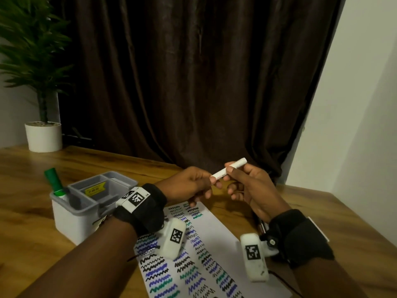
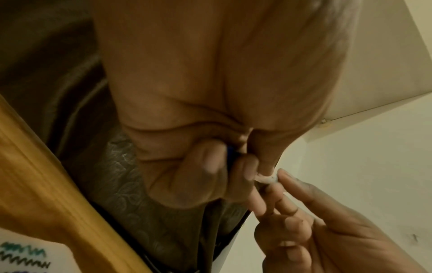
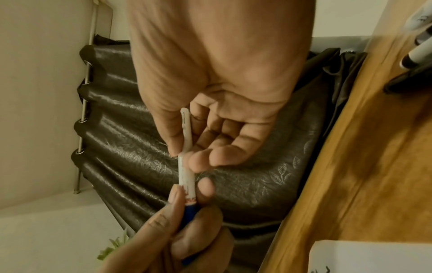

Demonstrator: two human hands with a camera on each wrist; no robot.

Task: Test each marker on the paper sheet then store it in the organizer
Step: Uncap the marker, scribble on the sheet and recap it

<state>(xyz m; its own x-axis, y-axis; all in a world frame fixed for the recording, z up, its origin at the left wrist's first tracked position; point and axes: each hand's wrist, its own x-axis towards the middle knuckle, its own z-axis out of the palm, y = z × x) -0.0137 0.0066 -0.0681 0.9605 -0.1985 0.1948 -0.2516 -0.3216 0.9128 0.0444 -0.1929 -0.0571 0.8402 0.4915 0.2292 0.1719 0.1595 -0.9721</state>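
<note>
Both hands are up over the desk [image 1: 322, 203] right now, meeting around one white marker [image 1: 229, 170] held clear of the surface, at about 12 o'clock from the paper sheet [image 1: 217, 239]. My right hand [image 1: 250, 186] pinches the white barrel between thumb and fingertips, the remaining fingers loosely curled beneath; from the right wrist view the barrel runs straight down out of that pinch. My left hand [image 1: 191, 186] grips the other end, and there I can see a blue section [image 3: 190, 212], probably the cap, tucked between thumb and curled fingers. From the left wrist view only a sliver of blue shows inside the fist. Whether the blue part is seated on the barrel or coming apart, I cannot tell. The sheet lies flat on the desk below the wrists, covered in rows of black, blue and teal zigzag strokes. Over at 9 o'clock from the hands sits the grey-and-white organizer [image 1: 86, 203], with a green marker [image 1: 54, 181] standing tilted in its near-left compartment. At 4 o'clock, near my right wrist, more markers [image 3: 418, 53] lie on the wood. A potted plant [image 1: 43, 134] stands far off at 10 o'clock.
</note>
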